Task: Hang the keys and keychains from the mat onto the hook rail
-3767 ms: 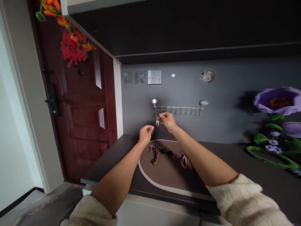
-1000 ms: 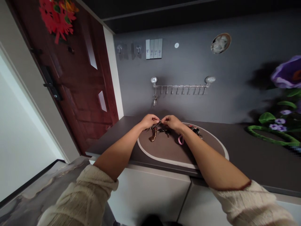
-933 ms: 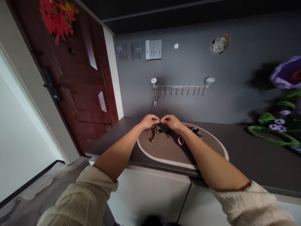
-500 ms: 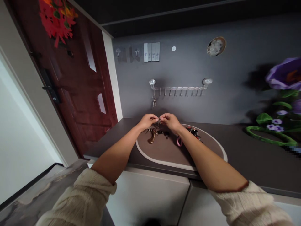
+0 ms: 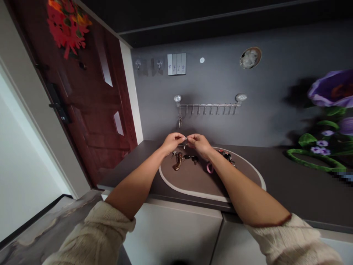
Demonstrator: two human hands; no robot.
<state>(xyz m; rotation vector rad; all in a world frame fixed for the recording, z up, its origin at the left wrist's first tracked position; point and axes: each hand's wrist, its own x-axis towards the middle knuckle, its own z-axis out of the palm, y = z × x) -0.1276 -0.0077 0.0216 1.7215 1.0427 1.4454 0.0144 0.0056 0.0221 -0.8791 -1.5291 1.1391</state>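
My left hand (image 5: 172, 141) and my right hand (image 5: 197, 142) meet above an oval brown mat (image 5: 193, 184) on a dark countertop (image 5: 289, 184). Both pinch a small key ring (image 5: 185, 141) held between their fingertips. Below them on the mat lie a brown keychain (image 5: 176, 164), a dark key bunch (image 5: 191, 158), a pink loop (image 5: 209, 168) and a red and black key bunch (image 5: 226, 155). A metal hook rail (image 5: 207, 106) is fixed to the grey wall behind. One set of keys (image 5: 179, 120) hangs from its leftmost hook.
A dark red door (image 5: 82, 88) with a black handle (image 5: 56, 103) and a red ornament (image 5: 67, 22) stands at the left. Light switches (image 5: 176, 64) and two small hooks (image 5: 149, 64) sit on the wall. Purple artificial flowers (image 5: 328, 121) are at the right. White cabinet fronts (image 5: 176, 232) lie below the counter.
3.8 s ago my right hand held keys at the rail's left hook. Those keys now hang there, and both hands have come down to pinch a key ring, lifting it slightly.
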